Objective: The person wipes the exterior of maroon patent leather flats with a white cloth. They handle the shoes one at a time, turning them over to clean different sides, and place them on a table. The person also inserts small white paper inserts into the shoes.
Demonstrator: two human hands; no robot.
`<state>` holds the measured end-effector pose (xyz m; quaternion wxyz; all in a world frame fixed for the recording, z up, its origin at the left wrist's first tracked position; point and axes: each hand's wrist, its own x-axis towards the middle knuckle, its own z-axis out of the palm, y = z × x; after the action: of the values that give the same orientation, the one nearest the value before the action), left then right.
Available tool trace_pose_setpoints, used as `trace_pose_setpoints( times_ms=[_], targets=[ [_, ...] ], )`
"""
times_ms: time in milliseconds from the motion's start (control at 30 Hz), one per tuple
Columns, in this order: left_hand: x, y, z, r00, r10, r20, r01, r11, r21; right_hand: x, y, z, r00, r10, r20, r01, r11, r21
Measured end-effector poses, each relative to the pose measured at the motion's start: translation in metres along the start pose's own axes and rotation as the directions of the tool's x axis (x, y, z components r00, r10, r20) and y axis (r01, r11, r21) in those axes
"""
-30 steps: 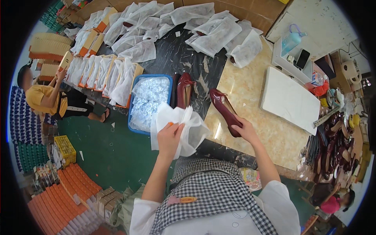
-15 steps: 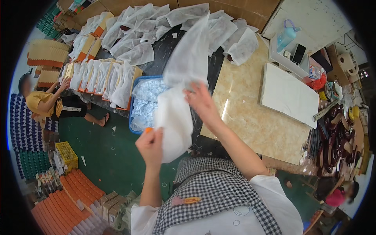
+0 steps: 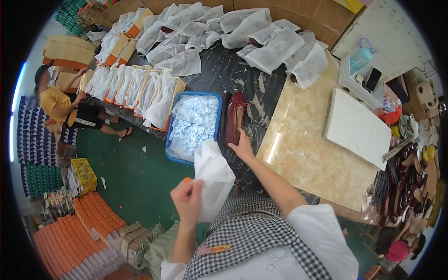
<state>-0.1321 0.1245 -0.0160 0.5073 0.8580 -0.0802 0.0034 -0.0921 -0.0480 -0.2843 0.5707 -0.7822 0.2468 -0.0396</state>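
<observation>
My left hand [image 3: 185,201], with an orange cover on one fingertip, is closed on a white fabric bag [image 3: 212,179] that hangs in front of my apron. My right hand [image 3: 242,145] grips the heel end of a dark red shoe [image 3: 234,116] with a small bow, which rests on the black tabletop [image 3: 263,100]. A darker shoe [image 3: 225,109] lies close along its left side, partly hidden. Left of the shoes stands a blue basket [image 3: 220,116] filled with small clear-and-blue packets [image 3: 193,123].
Bagged shoes [image 3: 247,28] cover the back of the table. Open shoe boxes [image 3: 175,95] with white-wrapped contents line the left. A white board [image 3: 357,128] lies on the beige marbled surface [image 3: 298,144]. At far left, a person in yellow [image 3: 56,100] handles boxes.
My right hand has left the white fabric and now holds the red shoe. The fabric stretched over the table is gone from there. My left hand still grips its bag, and the view has shifted.
</observation>
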Motion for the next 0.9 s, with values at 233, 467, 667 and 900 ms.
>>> trace_pose_setpoints(
  times_ms=[233,467,667,900],
  targets=[
    [0.008,-0.025,0.015,0.999,0.024,0.030,-0.030,0.978,0.208,-0.017,0.000,-0.065,0.991,-0.100,0.087,0.085,0.983,0.161],
    [0.042,-0.049,0.040,0.983,0.178,0.043,-0.180,0.898,0.402,-0.140,-0.162,-0.252,0.788,-0.211,0.578,0.518,0.734,-0.439],
    [-0.032,-0.004,0.062,0.920,0.339,0.196,-0.360,0.929,0.085,-0.120,-0.140,-0.166,0.781,0.051,0.623,-0.297,0.908,0.297],
    [0.023,-0.019,-0.019,0.942,0.056,-0.331,-0.062,0.998,-0.007,-0.046,-0.212,-0.044,0.722,-0.404,0.562,0.083,0.856,0.510]
  ],
)
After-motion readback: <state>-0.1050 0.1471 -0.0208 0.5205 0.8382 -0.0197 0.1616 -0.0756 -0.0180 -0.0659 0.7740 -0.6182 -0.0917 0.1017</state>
